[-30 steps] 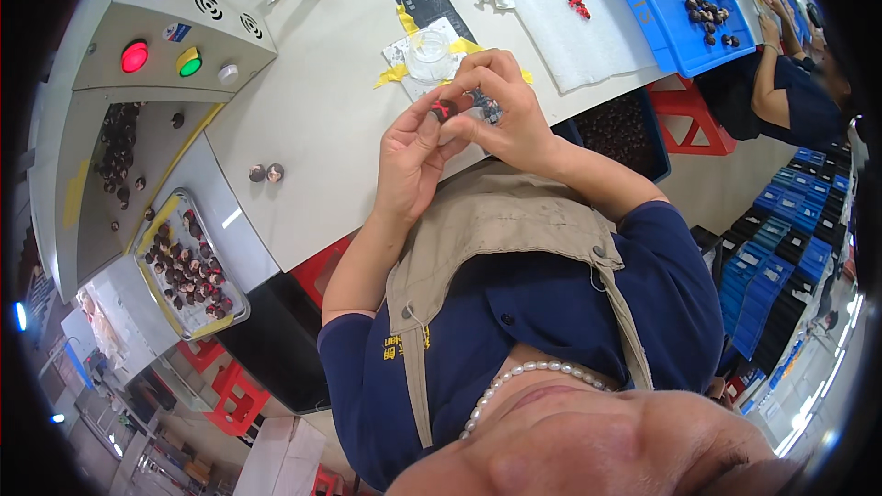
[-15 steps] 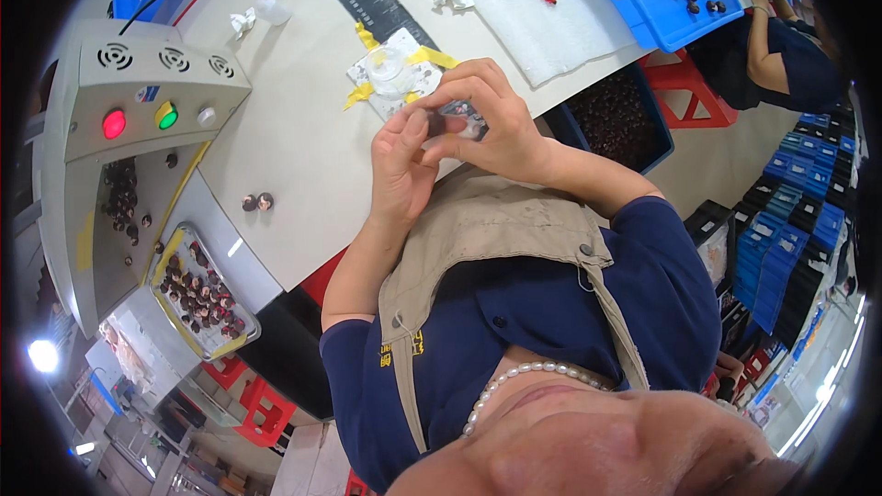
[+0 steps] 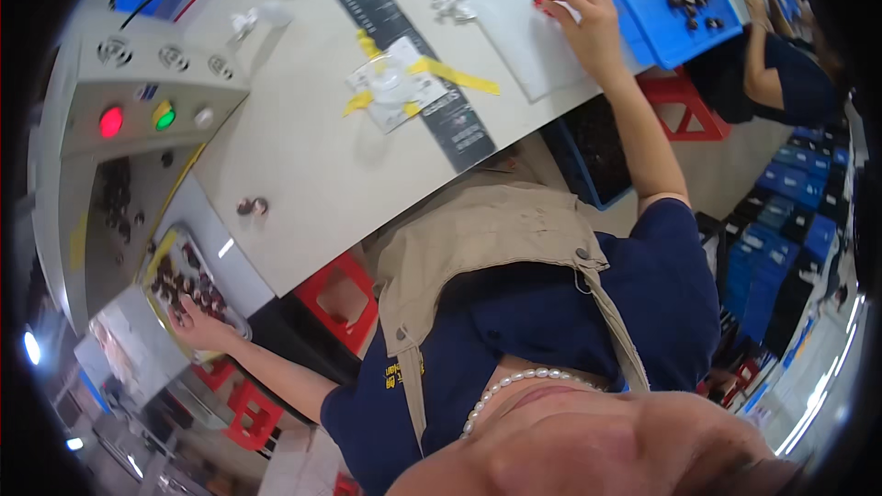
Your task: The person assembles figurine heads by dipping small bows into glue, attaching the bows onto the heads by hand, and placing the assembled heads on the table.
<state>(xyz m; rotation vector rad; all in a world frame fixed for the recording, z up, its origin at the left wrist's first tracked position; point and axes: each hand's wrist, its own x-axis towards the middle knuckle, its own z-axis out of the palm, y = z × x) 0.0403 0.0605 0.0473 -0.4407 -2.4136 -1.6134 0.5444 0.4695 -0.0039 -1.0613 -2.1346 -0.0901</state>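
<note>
Left hand (image 3: 197,329) fingertips lost among small dark parts (image 3: 179,280), grip unclear; red pieces (image 3: 544,5) under right hand (image 3: 588,23) too small.

Bare tabletop (image 3: 303,165) lies open mid-bench; the control box (image 3: 147,101) and taped packet (image 3: 395,87) flank it

We see the left hand (image 3: 195,329) stretched down to the metal tray (image 3: 158,262) of small dark parts at the table's low left end, fingers at its near edge. The right hand (image 3: 588,23) reaches far across the pale table (image 3: 312,165) to small red pieces (image 3: 542,5) on a white sheet (image 3: 514,0), beside a blue tray (image 3: 643,9). A grey control box (image 3: 152,96) shows red and green lights. Whether either hand holds anything, we cannot tell.
</note>
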